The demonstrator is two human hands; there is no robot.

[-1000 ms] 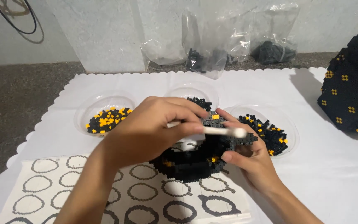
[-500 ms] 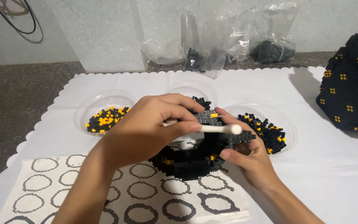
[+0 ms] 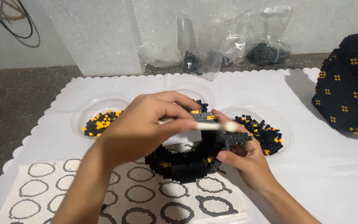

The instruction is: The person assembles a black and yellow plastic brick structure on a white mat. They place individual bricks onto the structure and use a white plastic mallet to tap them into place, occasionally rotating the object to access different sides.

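White plastic tool [image 3: 212, 126] is pinched in the left hand [image 3: 146, 128], its tip over the black brick ring [image 3: 187, 159]. Right hand [image 3: 245, 159] clasps the ring's right wall, fingers closed on it. Ring rests on the printed pattern sheet [image 3: 63, 195]. Clear dishes of black and yellow bricks [image 3: 98, 120] sit behind on the white cloth [image 3: 332, 166].

White scalloped table cover [image 3: 328, 174], clear dishes [image 3: 88, 108] of small blocks, printed ring-pattern sheet [image 3: 146, 199], black block ring [image 3: 187, 161]
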